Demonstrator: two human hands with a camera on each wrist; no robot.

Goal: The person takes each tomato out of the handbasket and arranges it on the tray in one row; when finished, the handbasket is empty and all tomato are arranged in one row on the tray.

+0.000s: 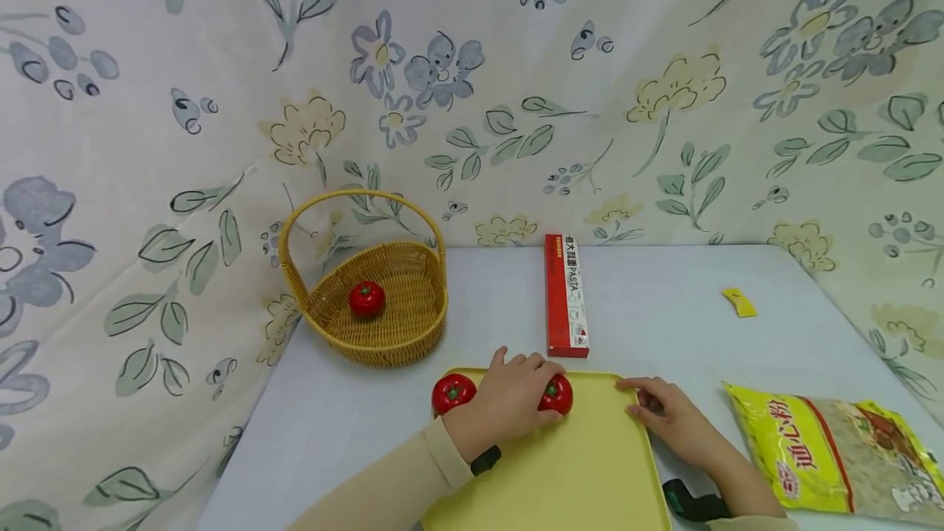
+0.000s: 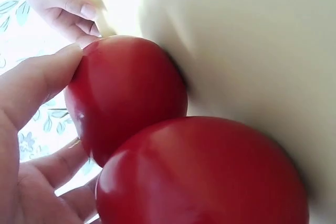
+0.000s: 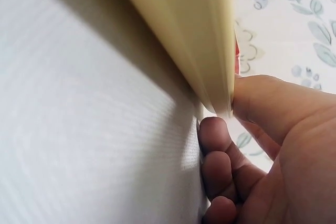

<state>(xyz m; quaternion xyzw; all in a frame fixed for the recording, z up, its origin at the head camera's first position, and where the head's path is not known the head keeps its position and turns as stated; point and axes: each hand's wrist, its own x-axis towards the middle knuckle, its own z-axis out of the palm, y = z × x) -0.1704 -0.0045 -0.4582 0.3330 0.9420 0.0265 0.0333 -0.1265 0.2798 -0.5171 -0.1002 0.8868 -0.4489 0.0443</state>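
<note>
Flowered cloth (image 1: 479, 88): across the top
Left hand (image 1: 509, 400): grips a tomato (image 1: 558, 396), lower centre
Right hand (image 1: 678, 420): holds the tray's (image 1: 575, 474) corner, lower right

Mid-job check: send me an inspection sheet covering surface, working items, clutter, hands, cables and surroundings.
Surface: white table, with the tray lying near the person.
Working items: yellow tray; one red tomato in the left hand, another tomato by the tray's far left corner.
Clutter: wicker basket with a third tomato inside; red and white pasta box; small yellow packet; macaroni bag to the right.
Left hand: fingers and thumb around the tomato.
Right hand: holds the tray's far right corner.
Cables: nothing seen.
Surroundings: floral cloth behind the table.
</note>
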